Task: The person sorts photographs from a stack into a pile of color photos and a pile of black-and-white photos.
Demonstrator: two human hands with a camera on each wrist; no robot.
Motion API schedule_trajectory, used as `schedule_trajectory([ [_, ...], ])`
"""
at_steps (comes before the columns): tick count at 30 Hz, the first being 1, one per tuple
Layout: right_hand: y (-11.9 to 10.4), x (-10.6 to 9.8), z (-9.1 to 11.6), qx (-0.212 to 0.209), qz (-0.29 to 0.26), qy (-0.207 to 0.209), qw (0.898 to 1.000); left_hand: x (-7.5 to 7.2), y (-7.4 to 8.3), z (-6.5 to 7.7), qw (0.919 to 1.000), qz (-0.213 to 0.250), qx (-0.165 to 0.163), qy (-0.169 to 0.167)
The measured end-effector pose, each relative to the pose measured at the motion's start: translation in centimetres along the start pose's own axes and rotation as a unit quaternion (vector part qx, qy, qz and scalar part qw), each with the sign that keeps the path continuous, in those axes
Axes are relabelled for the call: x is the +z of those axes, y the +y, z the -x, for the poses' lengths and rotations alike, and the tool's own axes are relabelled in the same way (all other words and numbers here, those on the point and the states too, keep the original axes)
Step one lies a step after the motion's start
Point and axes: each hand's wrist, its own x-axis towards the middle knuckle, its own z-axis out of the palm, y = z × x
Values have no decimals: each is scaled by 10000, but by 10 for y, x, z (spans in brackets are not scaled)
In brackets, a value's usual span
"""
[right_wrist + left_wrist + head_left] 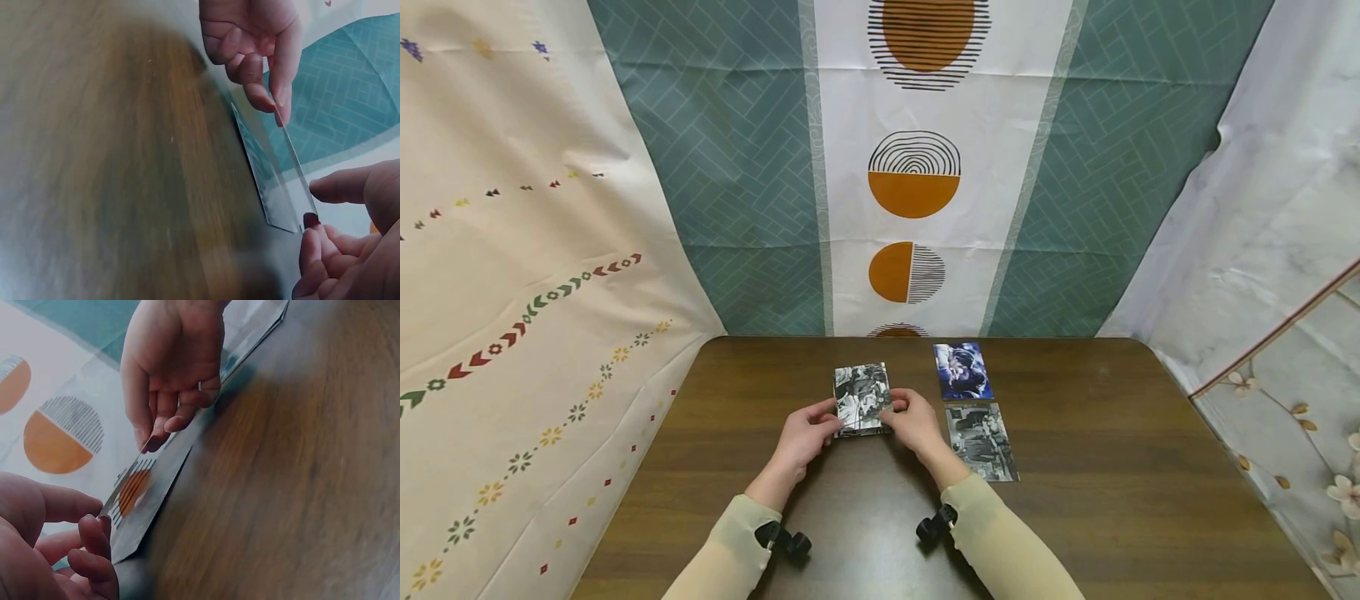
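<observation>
A black-and-white photo print (862, 396) is held slightly above the table between both hands. My left hand (808, 433) pinches its left edge near the lower corner, thumb on the front. The opposite edge is pinched by my right hand (917, 421). Seen edge-on in the right wrist view, the print (294, 153) looks thin and flat. Just below it another flat print (262, 181) lies on the table, its picture mostly hidden. To the right lie a blue-toned photo print (963, 372) and, nearer me, a second black-and-white print (981, 442).
The brown wooden table (1105, 500) has rounded far corners. A green and white cloth with orange circles (914, 175) hangs behind it. Patterned cloths flank it at left (550, 333) and right (1262, 317). Each wrist carries a small black camera (786, 540).
</observation>
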Motion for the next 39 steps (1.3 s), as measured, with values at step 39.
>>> schedule_trajectory([
  [39,41,-138,35,-261,1261,-431,9907,116,11,18,9836,-1241,935,-917],
])
